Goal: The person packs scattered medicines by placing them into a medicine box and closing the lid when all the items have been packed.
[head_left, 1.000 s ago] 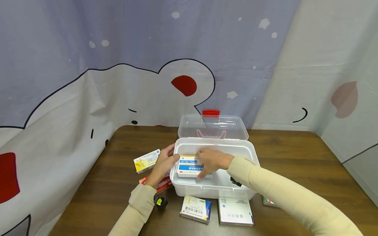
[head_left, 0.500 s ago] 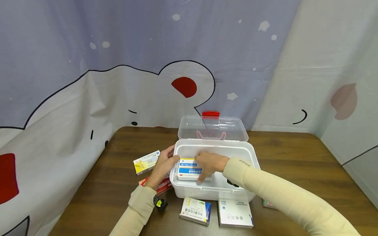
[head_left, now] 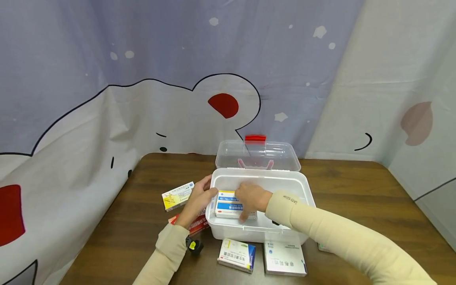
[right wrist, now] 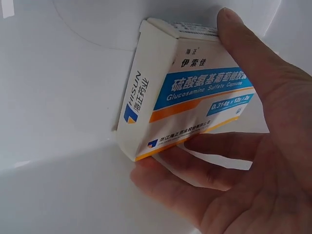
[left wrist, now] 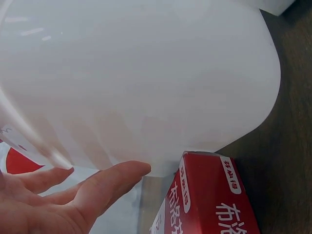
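A white plastic storage box stands with its clear lid tipped back. In its left part lies a white and blue medicine box, labelled as glucosamine sulfate capsules in the right wrist view. My right hand reaches inside and grips this medicine box, thumb along one edge and fingers at the opposite one. My left hand rests against the storage box's left side, its thumb right at the rim. In the left wrist view, the fingers lie extended along the outer wall.
A yellow and white medicine box and a red one lie left of the storage box. In front are a white and blue carton and a larger white carton. Another box is partly hidden by the right sleeve.
My right hand and forearm have shifted slightly left over the medicine box. The left hand, the storage box and the cartons stay in place.
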Motion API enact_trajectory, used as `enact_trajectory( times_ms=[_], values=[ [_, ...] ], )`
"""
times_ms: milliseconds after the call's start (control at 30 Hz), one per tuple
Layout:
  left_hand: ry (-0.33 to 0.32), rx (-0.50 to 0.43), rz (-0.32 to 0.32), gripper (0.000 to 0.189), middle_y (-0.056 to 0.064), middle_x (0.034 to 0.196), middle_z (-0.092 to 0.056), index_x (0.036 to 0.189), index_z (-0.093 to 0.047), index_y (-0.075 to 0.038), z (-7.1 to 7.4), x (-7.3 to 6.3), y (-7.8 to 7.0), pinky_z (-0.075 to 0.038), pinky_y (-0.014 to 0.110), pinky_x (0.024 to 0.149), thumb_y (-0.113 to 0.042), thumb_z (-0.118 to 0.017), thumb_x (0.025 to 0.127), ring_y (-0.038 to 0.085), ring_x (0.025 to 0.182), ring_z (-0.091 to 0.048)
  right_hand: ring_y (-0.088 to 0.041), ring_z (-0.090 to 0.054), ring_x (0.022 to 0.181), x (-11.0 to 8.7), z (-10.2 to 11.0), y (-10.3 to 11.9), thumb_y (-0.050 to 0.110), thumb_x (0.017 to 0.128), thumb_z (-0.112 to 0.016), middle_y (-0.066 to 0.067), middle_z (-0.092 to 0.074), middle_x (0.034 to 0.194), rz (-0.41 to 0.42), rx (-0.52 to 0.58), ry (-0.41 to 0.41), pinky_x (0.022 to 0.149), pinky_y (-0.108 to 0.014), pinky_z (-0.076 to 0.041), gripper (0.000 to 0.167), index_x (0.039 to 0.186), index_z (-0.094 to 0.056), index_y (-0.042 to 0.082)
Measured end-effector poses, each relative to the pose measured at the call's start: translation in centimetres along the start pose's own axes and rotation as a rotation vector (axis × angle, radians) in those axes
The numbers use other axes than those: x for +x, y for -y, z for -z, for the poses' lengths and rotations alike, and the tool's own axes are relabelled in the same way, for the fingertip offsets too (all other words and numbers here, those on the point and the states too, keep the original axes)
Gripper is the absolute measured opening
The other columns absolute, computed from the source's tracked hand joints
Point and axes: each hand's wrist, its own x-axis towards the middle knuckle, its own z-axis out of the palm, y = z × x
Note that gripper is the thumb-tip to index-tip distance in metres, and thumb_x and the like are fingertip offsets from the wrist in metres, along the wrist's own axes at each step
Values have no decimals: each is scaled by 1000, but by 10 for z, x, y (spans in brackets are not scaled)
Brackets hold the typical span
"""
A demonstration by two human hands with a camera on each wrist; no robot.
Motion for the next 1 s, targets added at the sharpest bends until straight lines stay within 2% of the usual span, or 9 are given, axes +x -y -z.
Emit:
enact_trajectory(
  times_ms=[200,333,600,800,1000],
  values=[
    [-10,-2,8,55,15,123,-56,137,-40,-6,1,0,0,-47,44,88,-8,-52,83,27,104,-57,-16,-49,78,-2,2,3,64,50,-77,0,-54,84,-29,-77,-3,74,-32,-47,77,106,-64,12],
    [-11,7,7,55,17,123,-55,137,-40,-6,1,0,0,-47,45,88,-8,-51,83,28,104,-56,-16,-49,78,-4,5,1,64,50,-77,-1,-52,84,-27,-67,-3,73,-32,-46,77,106,-64,12],
    [-15,2,15,54,17,122,-56,135,-41,-5,-1,2,1,-47,44,87,-9,-52,83,27,103,-57,-16,-50,78,-17,18,-19,65,55,-74,0,-54,89,-67,137,47,72,-35,-47,71,101,-62,12],
    [-37,1,28,53,17,120,-57,135,-42,-6,-1,1,-1,-47,45,87,-8,-52,83,29,103,-57,-18,-51,78,-33,34,-38,63,61,-71,-2,-56,91,-59,194,11,68,-37,-46,69,103,-63,9],
    [-34,9,60,53,16,120,-57,135,-42,-7,-2,0,-2,-47,45,87,-10,-53,83,31,102,-57,-22,-53,108,-58,45,-62,57,71,-68,-8,-57,121,-30,388,-13,91,-40,-43,75,123,-55,5]
  ],
)
